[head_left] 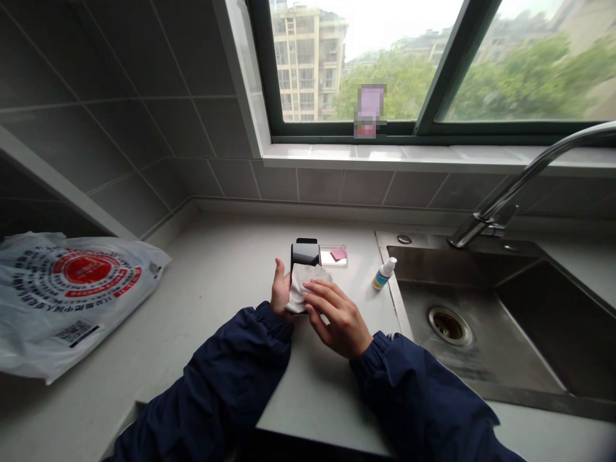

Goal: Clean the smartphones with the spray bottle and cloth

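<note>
My left hand (280, 289) grips a black smartphone (305, 251) upright from below, with its upper end showing above a grey microfibre cloth (308, 287). The cloth wraps the phone's lower part and hides it. My right hand (334, 316) lies over the cloth, fingers pressing it against the phone. Just behind the phone, a small clear flat case (333, 256) holds a pink piece (339, 254). To the right of my right hand, a small spray bottle (384, 274) with a white nozzle and blue label stands on the counter.
A pale stone countertop (226, 269) runs under everything. A white plastic bag (72, 295) with red print lies at the left. At the right is a steel sink (462, 301) with a drain and a chrome faucet (524, 183), below a tiled wall and window.
</note>
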`<state>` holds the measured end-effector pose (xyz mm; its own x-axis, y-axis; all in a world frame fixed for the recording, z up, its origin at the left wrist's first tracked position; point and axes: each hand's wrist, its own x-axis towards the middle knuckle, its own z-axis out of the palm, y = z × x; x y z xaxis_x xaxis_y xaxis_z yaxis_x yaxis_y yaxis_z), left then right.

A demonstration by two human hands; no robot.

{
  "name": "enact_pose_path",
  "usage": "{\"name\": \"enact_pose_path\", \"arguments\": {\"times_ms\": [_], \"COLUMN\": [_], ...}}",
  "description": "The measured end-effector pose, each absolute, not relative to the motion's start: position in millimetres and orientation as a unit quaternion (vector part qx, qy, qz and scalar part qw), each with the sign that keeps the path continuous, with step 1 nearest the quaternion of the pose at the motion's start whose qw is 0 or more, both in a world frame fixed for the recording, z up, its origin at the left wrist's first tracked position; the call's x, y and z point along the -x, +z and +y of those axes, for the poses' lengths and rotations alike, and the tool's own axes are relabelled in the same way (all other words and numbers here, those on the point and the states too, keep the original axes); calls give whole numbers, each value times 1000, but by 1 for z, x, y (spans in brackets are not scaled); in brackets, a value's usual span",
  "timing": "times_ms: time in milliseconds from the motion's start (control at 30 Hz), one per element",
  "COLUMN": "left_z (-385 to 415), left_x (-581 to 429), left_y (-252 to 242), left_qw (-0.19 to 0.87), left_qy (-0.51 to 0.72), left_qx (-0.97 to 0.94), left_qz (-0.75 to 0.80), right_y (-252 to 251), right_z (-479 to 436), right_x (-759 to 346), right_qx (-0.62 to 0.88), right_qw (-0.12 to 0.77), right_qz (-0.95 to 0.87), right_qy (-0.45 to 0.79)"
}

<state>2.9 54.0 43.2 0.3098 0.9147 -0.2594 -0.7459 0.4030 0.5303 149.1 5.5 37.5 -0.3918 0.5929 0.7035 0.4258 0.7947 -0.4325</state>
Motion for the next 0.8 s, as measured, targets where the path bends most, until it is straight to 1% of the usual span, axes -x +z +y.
{"name": "enact_pose_path", "arguments": {"times_ms": [200,300,400,500,633,800], "left_z": [53,50,46,43,38,38], "left_x": [-2,-6,-13,-19,-21,-19], "left_y": [39,38,39,39,37,37], "left_qw": [826,830,824,835,840,838], "left_qy": [495,495,507,490,474,481], "left_qx": [-140,-152,-155,-151,-194,-194], "left_qz": [230,205,198,198,179,170], "right_y": [29,29,29,29,30,30], "right_z": [9,11,12,13,14,16], "right_x": [-147,-148,-149,-150,-152,-154], "right_qx": [320,333,354,378,412,401], "right_qw": [366,339,336,345,354,354], "right_qz": [-870,-876,-868,-855,-835,-839], "right_qy": [84,85,88,89,90,96]}}
